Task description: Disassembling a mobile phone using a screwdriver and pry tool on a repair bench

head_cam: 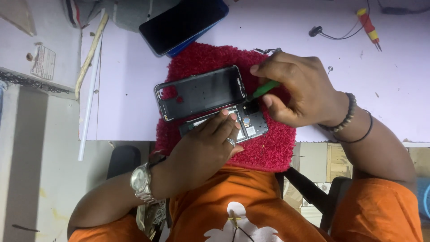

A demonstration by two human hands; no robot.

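I read this as mid-teardown: my left hand (204, 145) presses the opened phone (242, 123) flat on the red mat (273, 148) at the bench (394, 85) edge. Right hand (300, 89) pinches a green screwdriver (264, 89), tip at the phone's top corner beside the lifted back frame (199, 92). Next calls for steady, square pressure.

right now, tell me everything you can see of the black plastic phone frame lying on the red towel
The black plastic phone frame is a thin rectangular shell with camera cut-outs at its left end, through which the fluffy red towel shows. It lies flat, slightly tilted, beside the opened phone body. The green-handled tool in the right hand meets its right edge.
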